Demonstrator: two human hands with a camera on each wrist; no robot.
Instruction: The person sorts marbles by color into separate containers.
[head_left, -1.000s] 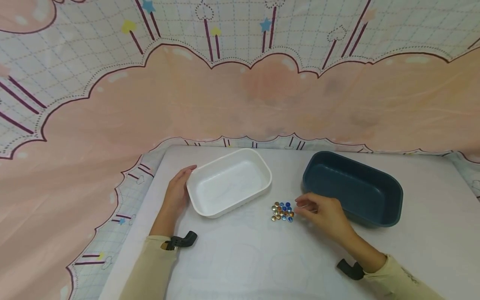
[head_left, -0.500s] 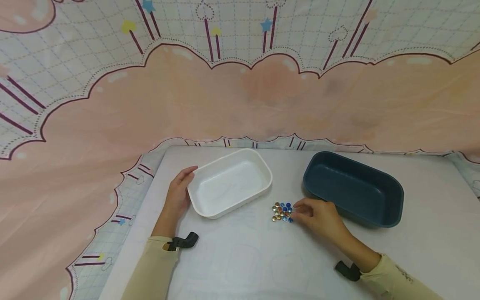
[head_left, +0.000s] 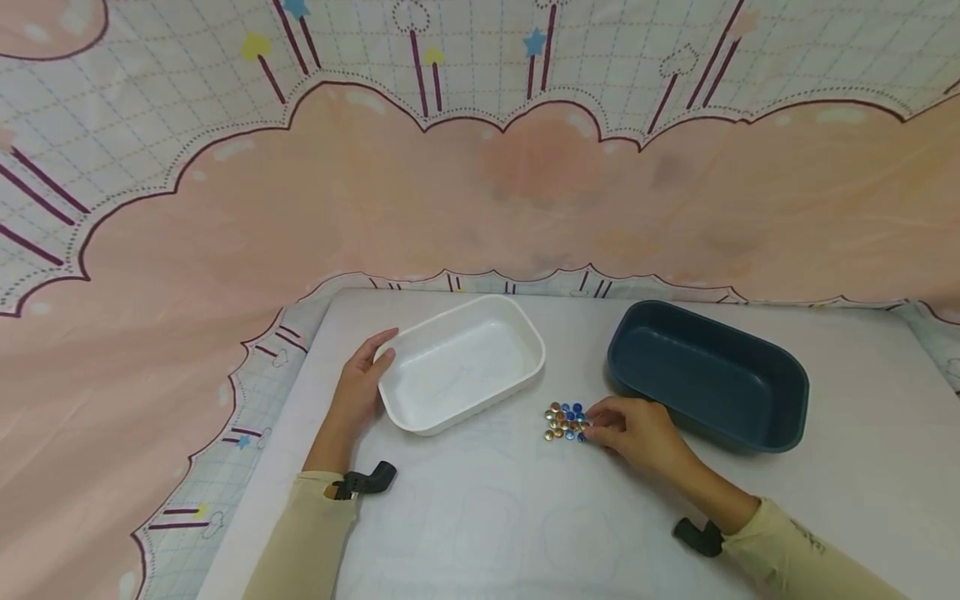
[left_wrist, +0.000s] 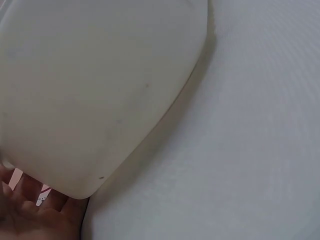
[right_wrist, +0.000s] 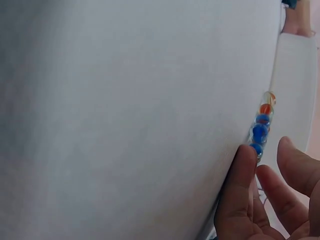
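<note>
A white rectangular dish (head_left: 465, 362) stands left of centre on the table. My left hand (head_left: 356, 393) grips its left end, thumb over the rim and fingers along the outside. The left wrist view shows the dish's pale wall (left_wrist: 100, 100) with the hand's fingers (left_wrist: 52, 217) against its end. Right of the dish lies a small cluster of glass marbles (head_left: 570, 417), blue, amber and clear. My right hand (head_left: 639, 429) reaches in at the cluster's right side, its thumb and fingers apart. In the right wrist view a fingertip (right_wrist: 245, 155) is right at a blue marble (right_wrist: 259, 133).
A dark blue rectangular dish (head_left: 705, 375) stands at the right, just behind my right hand. Both dishes sit on a white-covered table (head_left: 480, 517). A patterned curtain (head_left: 450, 200) hangs behind the table and down its left side.
My right hand has moved slightly left and down, its fingertips now at the marbles. My left thumb has come over the white dish's rim, and the dish has shifted slightly right.
</note>
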